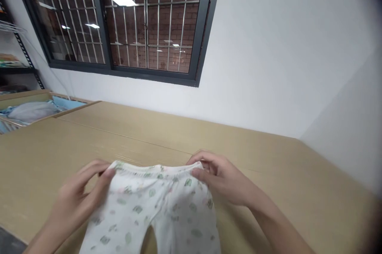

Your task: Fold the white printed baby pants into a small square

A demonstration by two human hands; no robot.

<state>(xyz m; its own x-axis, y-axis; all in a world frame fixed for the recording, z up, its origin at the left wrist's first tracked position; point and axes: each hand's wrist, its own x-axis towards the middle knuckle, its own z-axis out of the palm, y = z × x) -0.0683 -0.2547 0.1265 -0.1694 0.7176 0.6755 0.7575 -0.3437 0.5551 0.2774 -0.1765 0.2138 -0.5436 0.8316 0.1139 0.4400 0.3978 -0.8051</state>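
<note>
**Pants (152,206) pinched at the waistband (156,171)**

The pants are white with small green and faint pink prints, too small to make out. They sit in front of the person, over the near part of the table (125,142), which is topped with tan cardboard. Each hand has one end of the waistband, and the stretch of fabric between them runs fairly flat.

The left hand (76,200) grips the band's left end in a narrow pinch. Its thumb (108,173) lies on the front, and its other fingers pass behind the cloth, mostly out of sight. The right hand (222,178) holds the other end the same way: its thumb (197,173) presses the front, while its fingers (204,159) curl over the top edge and go behind. How far those fingertips reach is hidden.

The legs hang toward the person and are cut off by the picture's bottom edge, with the tan surface showing through the gap between them. It's hard to tell whether the cloth touches the table.

Beyond the table's far left corner, a box (76,106) holds blue and whitish items, which are hard to make out. A shelf (18,69) stands at the far left, below a barred window (125,70) set in the white wall (268,67).
</note>
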